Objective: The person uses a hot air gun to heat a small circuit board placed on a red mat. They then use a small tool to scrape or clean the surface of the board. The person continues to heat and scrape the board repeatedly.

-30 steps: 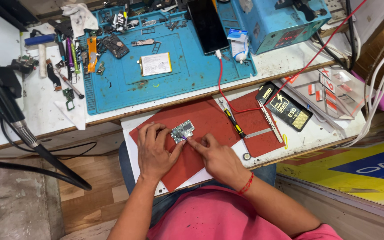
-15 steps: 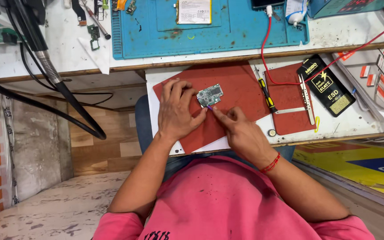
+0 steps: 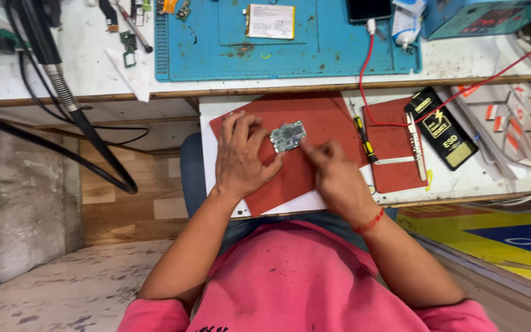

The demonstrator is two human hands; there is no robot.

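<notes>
Our left hand (image 3: 241,157) lies palm down on the red mat (image 3: 321,120), fingers spread, with the thumb and fingertips pinning the left edge of a small green circuit board (image 3: 287,136). Our right hand (image 3: 334,178) comes in from the right, fingers drawn together to a narrow pinch with the tips at the board's right edge; it is blurred, so we cannot tell whether they grip anything. The board sits flat near the middle of the mat, between our 2 hands. Just right of the mat lie a black and yellow screwdriver (image 3: 362,130), a smaller red mat (image 3: 393,147) with metal tweezers (image 3: 414,144) at its right edge, and a black packet (image 3: 441,128). A red wire (image 3: 364,77) loops up over the white tabletop (image 3: 462,178). Farther away, the blue work mat (image 3: 314,52) carries a flat battery (image 3: 270,21).
</notes>
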